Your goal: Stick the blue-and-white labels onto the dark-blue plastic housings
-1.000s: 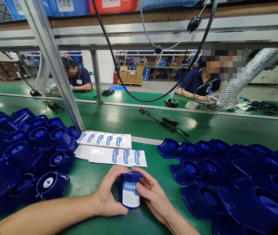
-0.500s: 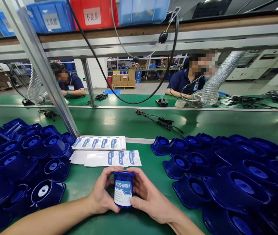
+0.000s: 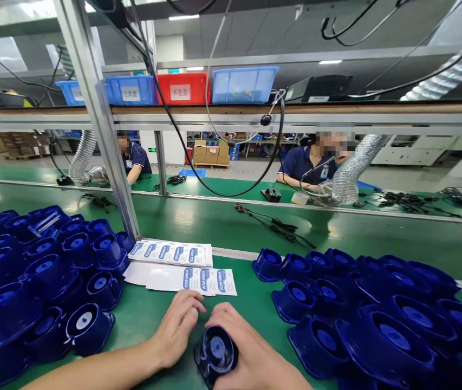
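A dark blue plastic pump housing (image 3: 216,351) is held in my right hand (image 3: 242,341), whose fingers wrap around its right side. The housing's round open end with a central hub faces up toward me, and no printed label shows on it from here. Just left of it, apart from the housing, my left hand (image 3: 179,329) is loosely bent with nothing visible in it. Beyond both hands lie white sheets of blue-printed labels (image 3: 210,280), a second strip of labels (image 3: 170,252) behind them.
Many blue housings are piled on the left (image 3: 47,271) and on the right (image 3: 320,346) of the green table (image 3: 190,216). A metal post (image 3: 106,130) rises at left. Black cables (image 3: 277,225) lie farther back. Co-workers sit across the line.
My left hand has let go of the housing. My right hand has lowered it and tipped its open end toward me, so the label has turned out of sight. The view has tilted up.
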The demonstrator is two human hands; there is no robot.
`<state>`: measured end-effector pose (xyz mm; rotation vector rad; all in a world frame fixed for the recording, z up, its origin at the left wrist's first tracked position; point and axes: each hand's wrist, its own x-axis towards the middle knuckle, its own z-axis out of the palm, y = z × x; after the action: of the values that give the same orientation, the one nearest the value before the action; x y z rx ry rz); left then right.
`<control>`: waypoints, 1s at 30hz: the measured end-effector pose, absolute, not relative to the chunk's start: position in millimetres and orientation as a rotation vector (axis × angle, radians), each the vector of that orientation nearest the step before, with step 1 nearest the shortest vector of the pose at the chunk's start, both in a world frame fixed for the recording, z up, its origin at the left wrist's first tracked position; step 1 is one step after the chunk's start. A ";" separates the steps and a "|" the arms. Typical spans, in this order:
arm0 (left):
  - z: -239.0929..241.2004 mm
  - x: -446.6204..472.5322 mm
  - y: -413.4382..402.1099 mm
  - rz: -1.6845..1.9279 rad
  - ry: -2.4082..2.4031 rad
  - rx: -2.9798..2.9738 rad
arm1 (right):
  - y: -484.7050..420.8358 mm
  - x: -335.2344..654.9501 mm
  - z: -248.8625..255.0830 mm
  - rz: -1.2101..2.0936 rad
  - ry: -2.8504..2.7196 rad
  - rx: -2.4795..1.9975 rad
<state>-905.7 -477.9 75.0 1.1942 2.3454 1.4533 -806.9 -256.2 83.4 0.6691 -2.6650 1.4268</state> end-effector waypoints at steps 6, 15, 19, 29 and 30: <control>75.7 -947.0 -499.6 0.419 3.047 0.930 | -251.2 -806.9 74.2 1.715 -2.562 0.690; 78.1 -953.8 -499.5 0.453 2.957 0.979 | -233.0 -841.3 31.5 1.203 -2.536 -0.497; 77.1 -964.0 -497.2 0.523 2.941 1.006 | -240.0 -844.0 17.7 1.139 -2.633 -0.443; 71.0 -961.8 -485.9 0.705 2.910 1.196 | -242.4 -843.6 34.9 0.883 -2.502 -0.108; 69.5 -961.3 -484.6 0.728 2.902 1.212 | -244.3 -842.8 36.3 0.806 -2.493 -0.041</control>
<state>-961.3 -484.6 69.5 1.2122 2.9020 0.7283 -842.8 -244.3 36.3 -0.0412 -2.4928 0.8055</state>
